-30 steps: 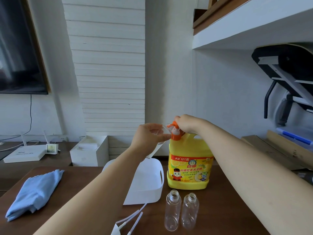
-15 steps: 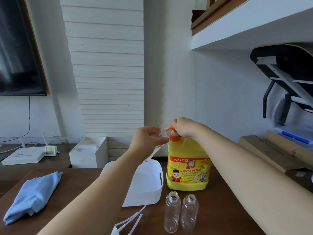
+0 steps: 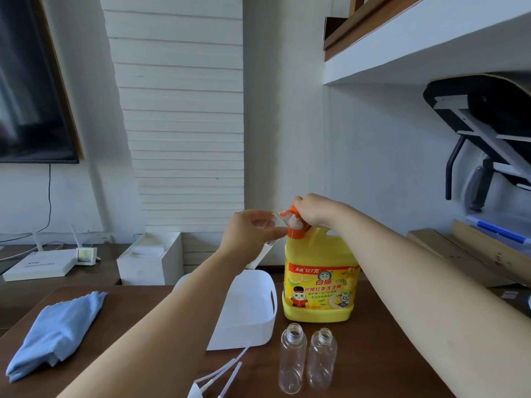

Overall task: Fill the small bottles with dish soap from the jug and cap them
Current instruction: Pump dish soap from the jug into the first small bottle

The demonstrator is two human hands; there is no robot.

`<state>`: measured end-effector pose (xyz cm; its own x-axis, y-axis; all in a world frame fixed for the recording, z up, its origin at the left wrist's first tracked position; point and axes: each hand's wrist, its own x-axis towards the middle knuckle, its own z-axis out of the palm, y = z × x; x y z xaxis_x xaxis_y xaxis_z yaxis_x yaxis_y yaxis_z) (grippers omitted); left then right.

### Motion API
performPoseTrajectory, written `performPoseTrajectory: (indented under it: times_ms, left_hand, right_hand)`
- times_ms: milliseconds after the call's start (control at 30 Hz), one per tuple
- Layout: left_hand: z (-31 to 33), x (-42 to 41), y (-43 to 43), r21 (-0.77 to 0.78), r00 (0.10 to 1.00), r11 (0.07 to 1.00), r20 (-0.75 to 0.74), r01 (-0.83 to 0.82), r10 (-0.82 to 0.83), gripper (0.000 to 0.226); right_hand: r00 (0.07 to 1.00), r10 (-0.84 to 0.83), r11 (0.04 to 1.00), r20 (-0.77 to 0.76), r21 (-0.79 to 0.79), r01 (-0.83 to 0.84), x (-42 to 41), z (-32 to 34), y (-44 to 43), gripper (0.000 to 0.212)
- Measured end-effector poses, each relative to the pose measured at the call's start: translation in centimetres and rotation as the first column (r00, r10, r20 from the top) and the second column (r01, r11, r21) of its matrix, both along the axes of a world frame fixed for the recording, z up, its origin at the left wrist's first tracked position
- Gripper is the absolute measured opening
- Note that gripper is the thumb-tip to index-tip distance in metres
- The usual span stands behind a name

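Your right hand (image 3: pixel 314 209) pressed the orange pump (image 3: pixel 296 222) of the yellow jug (image 3: pixel 319 282), standing on the surface (image 3: pixel 388 369); your left hand (image 3: pixel 250 234) gripped a clear bottle (image 3: pixel 263 248) at its spout. The full jug likely handled heavy, the bottle light and slippery; 2 empty bottles (image 3: pixel 307 357) waited uncapped.

Bare worktop (image 3: pixel 143 326) between blue cloth (image 3: pixel 54 334) and white bin (image 3: pixel 258 320); two open bottles (image 3: pixel 307 357) block front of jug (image 3: pixel 319 280).
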<state>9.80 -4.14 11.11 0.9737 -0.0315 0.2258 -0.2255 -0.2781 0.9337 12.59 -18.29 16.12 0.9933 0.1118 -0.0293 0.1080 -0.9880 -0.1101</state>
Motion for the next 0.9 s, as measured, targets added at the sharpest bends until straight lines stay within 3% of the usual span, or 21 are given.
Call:
performPoseTrajectory:
  times_ms: [433,500,600,767,900]
  left_hand:
    - [-1.2,-0.2,0.3,0.006,1.000,1.000,-0.022,0.014,-0.014,0.054]
    - [-1.1,-0.3,0.2,0.001,1.000,1.000,-0.026,0.014,-0.014,0.054]
    - [-0.5,-0.3,0.1,-0.024,1.000,1.000,-0.022,0.013,-0.013,0.053]
    - [0.0,0.0,0.1,-0.010,1.000,1.000,0.000,0.014,-0.014,0.054]
    - [-0.3,0.1,0.2,-0.023,1.000,1.000,-0.008,0.017,-0.017,0.056]
  right_hand:
    - [0.999,0.011,0.989,0.032,-0.147,-0.007,0.3,-1.3,0.4,0.044]
    - [1.000,0.013,0.991,0.005,-0.132,-0.012,0.1,-0.9,0.4,0.039]
    - [1.000,-0.013,1.000,-0.019,0.012,0.013,0.0,-0.3,0.0,0.013]
    - [0.999,-0.021,0.993,-0.025,0.119,0.024,-0.1,0.2,0.0,0.029]
    - [1.000,-0.031,0.994,-0.004,0.101,0.031,0.1,-0.2,0.0,0.006]
